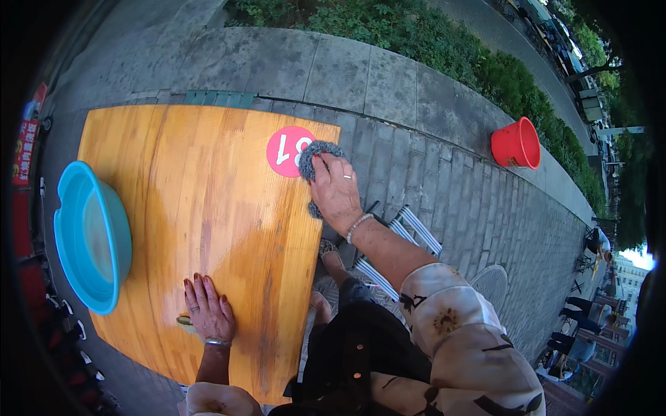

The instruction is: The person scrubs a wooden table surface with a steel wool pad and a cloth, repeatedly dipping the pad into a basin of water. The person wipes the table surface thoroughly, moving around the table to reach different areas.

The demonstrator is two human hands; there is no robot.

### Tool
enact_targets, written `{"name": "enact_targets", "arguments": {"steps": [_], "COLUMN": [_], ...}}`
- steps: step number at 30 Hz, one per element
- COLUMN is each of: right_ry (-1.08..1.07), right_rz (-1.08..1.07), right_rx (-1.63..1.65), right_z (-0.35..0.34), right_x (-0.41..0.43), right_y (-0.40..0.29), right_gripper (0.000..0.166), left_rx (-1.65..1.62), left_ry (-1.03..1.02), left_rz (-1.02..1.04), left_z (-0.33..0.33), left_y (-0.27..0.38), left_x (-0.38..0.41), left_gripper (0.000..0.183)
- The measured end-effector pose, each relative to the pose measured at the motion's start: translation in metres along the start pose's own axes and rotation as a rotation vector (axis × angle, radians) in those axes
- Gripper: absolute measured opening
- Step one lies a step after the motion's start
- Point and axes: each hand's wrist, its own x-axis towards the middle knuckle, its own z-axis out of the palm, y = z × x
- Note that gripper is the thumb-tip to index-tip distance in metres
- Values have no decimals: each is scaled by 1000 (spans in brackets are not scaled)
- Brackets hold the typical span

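Note:
My right hand [337,195] presses a grey cloth [317,153] onto the corner of a wooden tabletop [208,208]. The cloth partly covers a round red sticker [285,151] with white digits, and a piece of it hangs at the table's near edge. My left hand [210,314] lies palm down on the wood, fingers slightly apart. A small yellow-green thing [184,323], perhaps a leaf or a sponge, shows beside and partly under that hand. A light blue plastic basin [93,239] stands at the left side of the tabletop.
A folding stool with striped fabric [416,229] stands right of the table. A red bucket [515,143] is on the stone kerb [437,99] by a hedge [406,31]. Several people are far off at the right, near benches. Grey paving [447,182] surrounds the table.

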Motion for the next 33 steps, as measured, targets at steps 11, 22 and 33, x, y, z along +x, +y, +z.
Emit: {"name": "enact_targets", "arguments": {"steps": [11, 22, 33], "right_ry": [-228, 119, -185], "right_rz": [-551, 54, -440], "right_rx": [179, -50, 221], "right_z": [-7, 11, -7], "right_x": [-141, 40, -39], "right_y": [-127, -2, -77], "right_gripper": [46, 42, 41], "left_rx": [-22, 0, -45], "left_ry": [2, -5, 3], "left_rz": [-3, -34, -44], "left_z": [4, 0, -2], "left_y": [-1, -5, -2], "left_x": [2, 1, 0], "left_gripper": [53, 54, 52]}}
